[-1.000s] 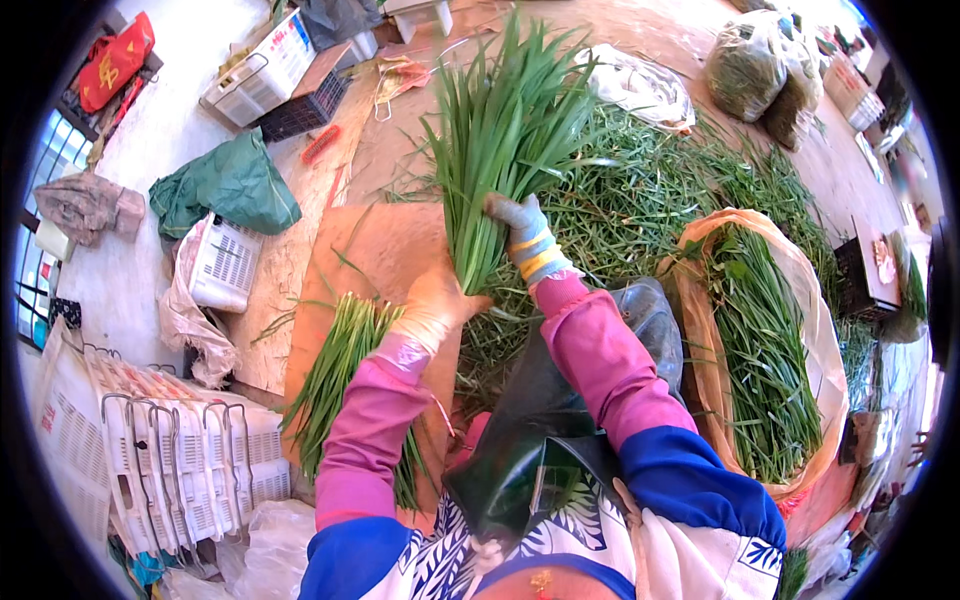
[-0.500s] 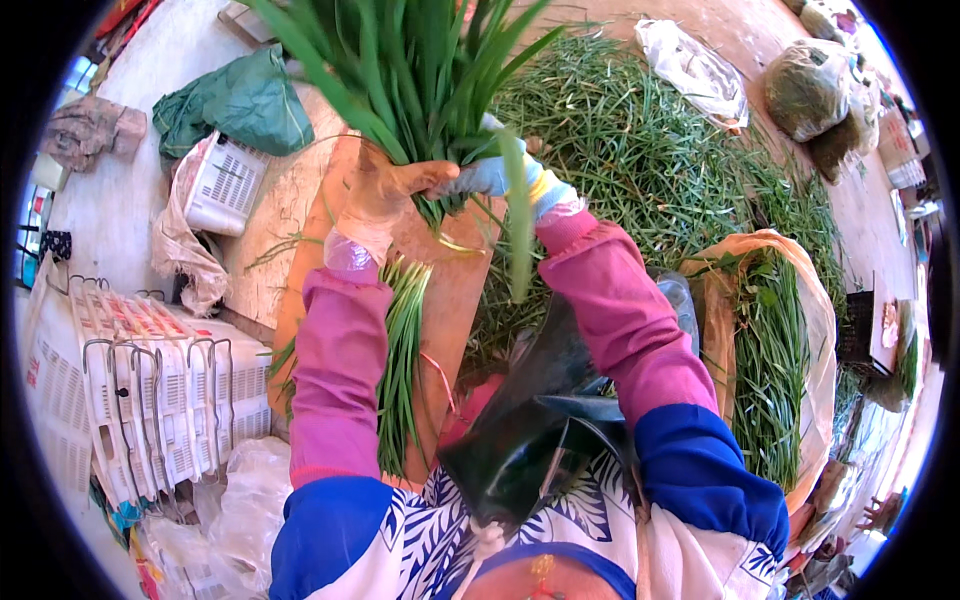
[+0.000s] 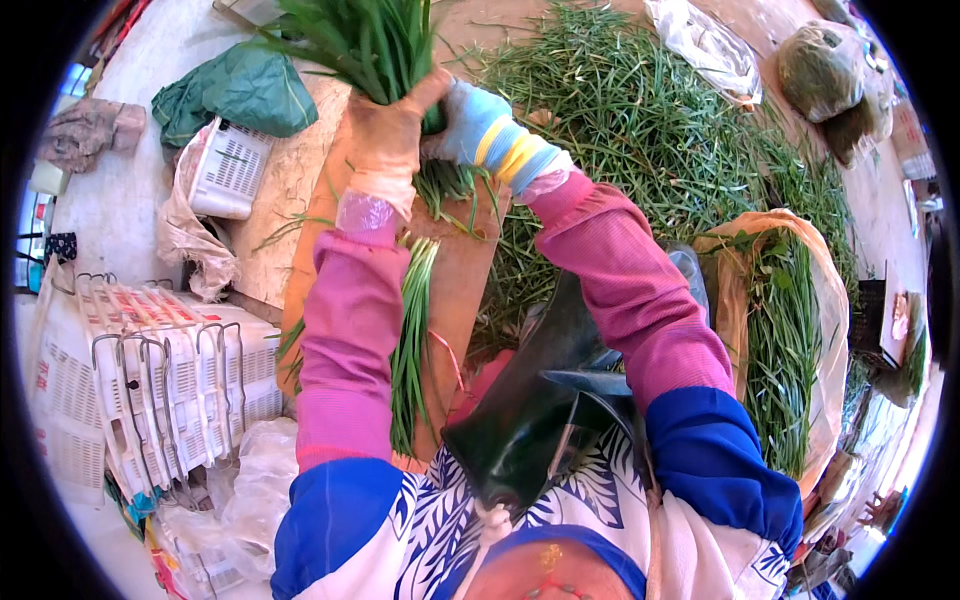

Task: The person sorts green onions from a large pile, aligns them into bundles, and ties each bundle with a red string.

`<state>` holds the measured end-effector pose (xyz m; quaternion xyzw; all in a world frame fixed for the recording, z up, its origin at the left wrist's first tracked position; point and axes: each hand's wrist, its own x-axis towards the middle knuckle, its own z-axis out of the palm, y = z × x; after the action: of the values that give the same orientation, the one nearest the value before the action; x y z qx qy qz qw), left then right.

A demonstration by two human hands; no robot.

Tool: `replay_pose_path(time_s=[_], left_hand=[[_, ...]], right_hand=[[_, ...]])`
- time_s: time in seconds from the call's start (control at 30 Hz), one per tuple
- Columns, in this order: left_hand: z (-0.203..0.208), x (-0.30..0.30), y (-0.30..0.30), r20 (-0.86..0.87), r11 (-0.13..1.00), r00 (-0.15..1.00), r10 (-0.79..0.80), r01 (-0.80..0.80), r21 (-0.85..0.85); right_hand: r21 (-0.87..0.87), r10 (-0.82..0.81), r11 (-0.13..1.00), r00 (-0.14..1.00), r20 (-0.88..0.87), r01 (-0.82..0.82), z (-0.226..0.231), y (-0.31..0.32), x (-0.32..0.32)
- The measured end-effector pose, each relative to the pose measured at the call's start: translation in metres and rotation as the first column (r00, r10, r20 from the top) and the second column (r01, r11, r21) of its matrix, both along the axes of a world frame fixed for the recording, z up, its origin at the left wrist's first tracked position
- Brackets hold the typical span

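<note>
Both gloved hands clamp one bunch of green chives [image 3: 365, 40] above the brown board [image 3: 460, 290]. The left hand [image 3: 385, 135] (orange glove) wraps its stems; the right hand [image 3: 470, 125] grips beside it, fingers closed

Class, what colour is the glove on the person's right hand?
Light blue, with yellow bands at the cuff: the right hand, seen in the head view.

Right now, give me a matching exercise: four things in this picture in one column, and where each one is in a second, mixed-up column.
Things:
1. chive bunch
2. cut chives
3. orange bag
4. white crates

Places:
A. stacked on the person's left
B. gripped by left hand and right hand
C. lying on the brown board
D. on the person's right, full of chives

Pairs: 1-B, 2-C, 3-D, 4-A
</note>
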<state>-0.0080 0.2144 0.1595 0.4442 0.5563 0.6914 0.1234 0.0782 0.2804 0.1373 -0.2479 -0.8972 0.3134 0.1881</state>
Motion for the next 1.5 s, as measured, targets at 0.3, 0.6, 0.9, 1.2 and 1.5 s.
replay_pose_path(time_s=[0.3,0.6,0.9,1.2,1.5], left_hand=[[0.096,-0.035,0.004,0.358,0.986,0.92,-0.162,0.167,0.019],[0.177,-0.059,-0.025,0.32,0.984,0.943,-0.092,0.037,0.175],[0.161,-0.071,-0.029,0.383,0.937,0.858,-0.343,0.281,0.208],[0.151,-0.078,-0.067,0.393,0.978,0.901,-0.182,0.124,0.167],[0.115,-0.042,-0.039,0.456,0.95,0.845,-0.277,0.171,0.26]], right_hand=[[-0.184,-0.325,0.941,0.907,-0.266,0.283,-0.113,-0.02,0.055],[-0.628,-0.528,0.651,0.849,0.03,0.427,-0.16,0.015,0.136],[-0.719,-0.198,0.62,0.824,-0.53,-0.314,-0.006,-0.035,0.136],[-0.739,-0.503,0.612,0.582,-0.639,-0.283,-0.029,-0.047,0.155],[-0.87,-0.435,0.431,0.789,-0.434,-0.24,-0.039,-0.064,0.138]])
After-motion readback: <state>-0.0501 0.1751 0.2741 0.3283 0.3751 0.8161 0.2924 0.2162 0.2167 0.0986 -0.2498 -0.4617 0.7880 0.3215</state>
